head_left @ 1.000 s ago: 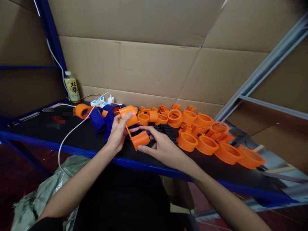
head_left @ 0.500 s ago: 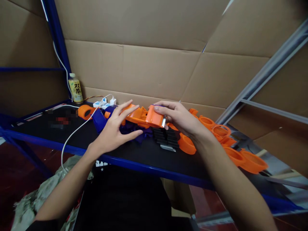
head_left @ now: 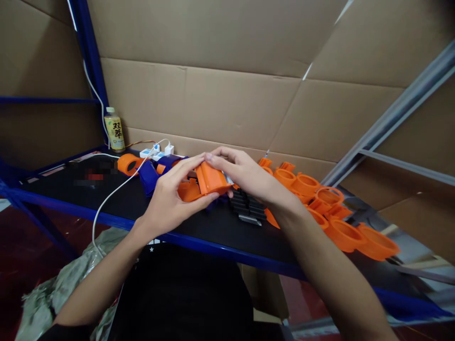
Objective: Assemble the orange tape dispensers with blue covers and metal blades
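Note:
Both hands hold an orange plastic tape dispenser point(head_left: 212, 180) above the black tabletop. My left hand point(head_left: 167, 194) is wrapped round its left side, thumb along the lower edge and fingers over the top. My right hand point(head_left: 245, 175) grips the right end, its thumb pressing on top near a metal strip. The fingertips behind the dispenser are hidden. Below my right hand lies a stack of black strip-like parts point(head_left: 247, 206). Blue plastic pieces point(head_left: 148, 177) lie to the left of my left hand, some partly covered by it.
Several orange ring-shaped dispenser parts point(head_left: 343, 232) spread over the right of the black table point(head_left: 220, 234). At the back left are a yellow-labelled bottle point(head_left: 114, 130), a white power strip point(head_left: 156, 154) and an orange ring point(head_left: 128, 164). A white cable point(head_left: 113, 192) hangs over the front edge.
My left hand has closed from spread fingers onto the dispenser. My right hand has moved left with it, and the dispenser has turned so its toothed metal edge no longer shows clearly.

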`<state>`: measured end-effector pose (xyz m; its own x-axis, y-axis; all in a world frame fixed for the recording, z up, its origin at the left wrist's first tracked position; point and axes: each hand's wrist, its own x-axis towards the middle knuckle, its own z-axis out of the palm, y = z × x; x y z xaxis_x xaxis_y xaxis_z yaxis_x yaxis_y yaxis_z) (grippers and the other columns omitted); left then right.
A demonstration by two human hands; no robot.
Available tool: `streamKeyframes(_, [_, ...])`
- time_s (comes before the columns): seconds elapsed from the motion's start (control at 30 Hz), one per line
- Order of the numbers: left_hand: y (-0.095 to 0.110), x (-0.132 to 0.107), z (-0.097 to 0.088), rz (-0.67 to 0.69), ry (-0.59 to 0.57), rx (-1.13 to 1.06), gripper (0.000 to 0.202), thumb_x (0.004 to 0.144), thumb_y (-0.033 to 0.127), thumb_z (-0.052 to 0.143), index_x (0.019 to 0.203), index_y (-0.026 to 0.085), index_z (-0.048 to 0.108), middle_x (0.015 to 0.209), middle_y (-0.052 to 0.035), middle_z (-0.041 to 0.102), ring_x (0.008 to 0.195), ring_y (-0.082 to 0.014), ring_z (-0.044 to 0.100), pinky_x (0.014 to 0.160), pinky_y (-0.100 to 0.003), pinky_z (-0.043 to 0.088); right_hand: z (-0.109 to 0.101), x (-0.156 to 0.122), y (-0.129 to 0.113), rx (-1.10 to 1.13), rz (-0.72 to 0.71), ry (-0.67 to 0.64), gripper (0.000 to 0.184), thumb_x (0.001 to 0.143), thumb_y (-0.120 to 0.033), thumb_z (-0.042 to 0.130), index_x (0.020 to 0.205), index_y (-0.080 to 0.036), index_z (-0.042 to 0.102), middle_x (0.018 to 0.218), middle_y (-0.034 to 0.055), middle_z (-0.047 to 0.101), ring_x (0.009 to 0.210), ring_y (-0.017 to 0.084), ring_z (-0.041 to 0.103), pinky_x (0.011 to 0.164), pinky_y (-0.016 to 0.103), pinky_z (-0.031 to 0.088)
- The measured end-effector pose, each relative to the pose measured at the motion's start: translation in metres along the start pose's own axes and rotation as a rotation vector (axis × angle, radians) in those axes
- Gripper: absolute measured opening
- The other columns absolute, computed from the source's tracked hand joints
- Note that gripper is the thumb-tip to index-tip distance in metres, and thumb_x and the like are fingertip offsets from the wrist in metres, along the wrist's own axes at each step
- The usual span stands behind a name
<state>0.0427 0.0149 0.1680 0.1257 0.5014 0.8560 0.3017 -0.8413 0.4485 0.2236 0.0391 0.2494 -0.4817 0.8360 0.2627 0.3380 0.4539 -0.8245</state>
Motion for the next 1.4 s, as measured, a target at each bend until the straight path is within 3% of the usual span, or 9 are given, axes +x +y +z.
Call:
streamKeyframes(0.2, [-0.015,-0.001,-0.008,-0.215,0.299,-0.127,0.069,0.072,0.038,0.089,0.126,0.025,0.048,0.121,-0.0095,0.069,0.103,-0.0258,0.072,0.075,-0.032,0.059,0.020,-0.005,-0.008,-0.089,-0.225,0.160,0.048,0.089,-0.055,0.070,0.122,-0.022,0.059,0.101,0.0050,0.071,0.078,0.016,0.068,0.063,0.027,0.056])
streamKeyframes(0.37, [-0.016,0.004,-0.025,-0.143,0.387,-0.141,0.078,0.061,0.030,0.095,0.121,0.026,0.046,0.119,-0.0058,0.065,0.107,-0.0237,0.068,0.083,-0.032,0.056,0.030,0.007,-0.016,-0.200,-0.414,0.133,0.043,0.084,-0.045,0.077,0.115,-0.019,0.064,0.103,0.0048,0.071,0.086,0.016,0.065,0.077,0.030,0.055])
streamKeyframes(0.5, [-0.016,0.013,-0.048,-0.110,0.279,-0.383,0.062,0.065,0.031,0.094,0.111,0.024,0.054,0.119,-0.0043,0.066,0.114,-0.0233,0.064,0.102,-0.037,0.050,0.022,0.027,-0.021,0.000,-0.465,-0.048,0.043,0.089,-0.049,0.072,0.117,-0.017,0.065,0.105,0.0054,0.070,0.087,0.014,0.064,0.070,0.025,0.054])
streamKeyframes(0.57, [-0.019,0.015,-0.057,-0.238,0.207,-0.612,0.044,0.084,0.049,0.076,0.114,0.021,0.059,0.121,-0.0076,0.068,0.115,-0.0251,0.064,0.103,-0.041,0.050,0.022,0.037,-0.022,0.074,-0.457,-0.191,0.044,0.091,-0.052,0.068,0.116,-0.017,0.066,0.103,0.0047,0.069,0.084,0.012,0.063,0.063,0.021,0.052])
streamKeyframes(0.67, [-0.026,0.017,-0.065,-0.412,0.030,-0.856,0.056,0.092,0.063,0.057,0.124,0.018,0.064,0.124,-0.0134,0.069,0.120,-0.0325,0.063,0.101,-0.049,0.051,0.030,0.053,-0.022,0.081,-0.442,-0.328,0.045,0.095,-0.057,0.061,0.114,-0.017,0.067,0.099,0.0028,0.068,0.077,0.010,0.060,0.058,0.019,0.048])
streamKeyframes(0.83, [-0.035,0.023,-0.080,-0.555,0.012,-0.960,0.055,0.094,0.058,0.055,0.129,0.015,0.063,0.118,-0.0157,0.073,0.113,-0.0332,0.066,0.096,-0.049,0.054,0.045,0.084,0.000,-0.165,-0.430,-0.037,0.048,0.100,-0.059,0.050,0.102,-0.016,0.071,0.096,0.0039,0.069,0.086,0.014,0.062,0.074,0.025,0.050])
streamKeyframes(0.93, [-0.037,0.026,-0.092,-0.594,0.129,-0.936,0.051,0.091,0.057,0.059,0.118,0.014,0.066,0.113,-0.0170,0.073,0.111,-0.0336,0.066,0.093,-0.047,0.054,0.053,0.095,0.027,-0.354,-0.304,0.103,0.046,0.103,-0.055,0.044,0.104,-0.018,0.070,0.098,0.0073,0.072,0.093,0.020,0.065,0.081,0.031,0.049])
streamKeyframes(1.1, [-0.051,0.026,-0.110,-0.568,0.238,-0.858,0.048,0.088,0.063,0.054,0.101,0.018,0.066,0.107,-0.0150,0.072,0.116,-0.0339,0.061,0.094,-0.048,0.052,0.076,0.096,0.062,-0.652,-0.072,0.067,0.044,0.096,-0.053,0.057,0.122,-0.019,0.064,0.108,0.0155,0.073,0.101,0.033,0.069,0.085,0.044,0.051])
streamKeyframes(1.4, [-0.088,0.025,-0.126,-0.516,0.144,-0.649,0.041,0.089,0.063,0.055,0.078,0.024,0.059,0.092,-0.0119,0.067,0.106,-0.0296,0.056,0.096,-0.051,0.047,0.097,0.105,0.065,-0.816,-0.076,0.066,0.049,0.088,-0.033,0.061,0.133,-0.013,0.055,0.119,0.0215,0.071,0.108,0.038,0.068,0.088,0.050,0.052])
